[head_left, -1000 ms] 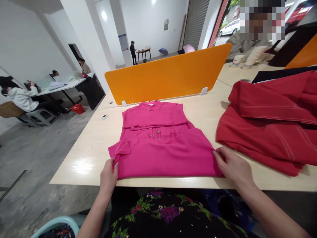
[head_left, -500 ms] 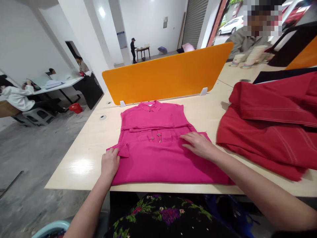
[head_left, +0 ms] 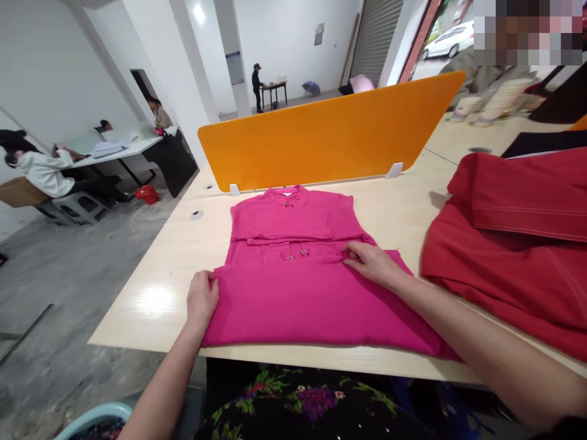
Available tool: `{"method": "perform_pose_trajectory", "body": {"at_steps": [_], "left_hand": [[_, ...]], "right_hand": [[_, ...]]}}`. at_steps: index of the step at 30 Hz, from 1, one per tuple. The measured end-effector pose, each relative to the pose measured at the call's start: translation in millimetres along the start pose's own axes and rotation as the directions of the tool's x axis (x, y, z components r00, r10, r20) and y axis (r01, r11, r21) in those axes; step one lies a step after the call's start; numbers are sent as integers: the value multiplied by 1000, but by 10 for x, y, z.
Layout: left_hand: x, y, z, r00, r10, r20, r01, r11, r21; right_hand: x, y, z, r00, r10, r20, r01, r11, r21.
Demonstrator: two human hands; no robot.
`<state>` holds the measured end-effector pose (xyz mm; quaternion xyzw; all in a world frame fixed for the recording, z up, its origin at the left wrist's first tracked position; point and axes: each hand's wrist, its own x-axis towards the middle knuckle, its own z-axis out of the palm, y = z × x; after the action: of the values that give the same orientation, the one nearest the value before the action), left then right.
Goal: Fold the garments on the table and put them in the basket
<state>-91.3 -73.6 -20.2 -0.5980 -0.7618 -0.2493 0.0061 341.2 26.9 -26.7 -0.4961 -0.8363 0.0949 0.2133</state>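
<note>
One pink garment (head_left: 298, 275) spread flat on the pale counter (head_left: 160, 287), collar toward the orange divider (head_left: 330, 131), lower part doubled up over the middle so the fold edge runs just below the two brown buttons. Left hand (head_left: 202, 299) at the garment's left edge, fingers curled down onto the cloth where the side turns in (whether pinching a layer or only pressing: cannot tell). Right hand (head_left: 373, 263) laid flat near the waistband on the right, fingers extended and pressing the upper layer, apparently to keep the fold from sliding and to smooth it. Both forearms reaching in from the near edge.

One red garment (head_left: 513, 244) heaped on the right, close to the pink one, not touching it. One stack of pale bowls (head_left: 502, 101) beyond the divider. Further off: three seated people at a white table (head_left: 114, 150), one person standing at a small table. One teal basket rim (head_left: 92, 418) at bottom left.
</note>
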Motion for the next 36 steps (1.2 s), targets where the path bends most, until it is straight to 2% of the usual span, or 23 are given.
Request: {"method": "perform_pose_trajectory", "body": {"at_steps": [3,5,8,12,15,18,22,25,29,32,36], "left_hand": [[85,-21,-15,983,178,-33,-176,983,57],[160,41,-46,965,262,-7,-261,964,51],[251,249,-61,912,392,123,-400,915,53],[252,531,1,820,487,299,-538,835,116],[186,597,54,809,486,330,-557,814,167],[136,595,101,816,492,304,-546,828,127],[171,664,169,808,498,314,-547,832,88],[222,740,184,805,478,352,-552,820,149],[218,730,142,777,545,317,-603,788,123],[200,651,112,779,569,263,-601,797,56],[247,599,103,789,555,263,-572,820,-14]], "right_hand": [[19,-6,30,998,-65,11,66,992,-110],[50,-103,13,993,-117,-26,113,983,-144],[123,-397,5,980,-198,-28,193,974,-117],[183,-825,95,959,-251,131,262,962,-73],[194,-961,172,945,-237,224,267,957,-117],[293,-947,222,940,-259,222,276,960,-49],[653,-956,339,945,-284,162,270,957,103],[948,-1073,482,944,-256,208,243,966,84],[1144,-1242,622,928,-237,286,232,971,50],[1152,-1267,610,930,-204,305,177,977,115],[1091,-1121,464,969,-74,236,29,982,188]]}}
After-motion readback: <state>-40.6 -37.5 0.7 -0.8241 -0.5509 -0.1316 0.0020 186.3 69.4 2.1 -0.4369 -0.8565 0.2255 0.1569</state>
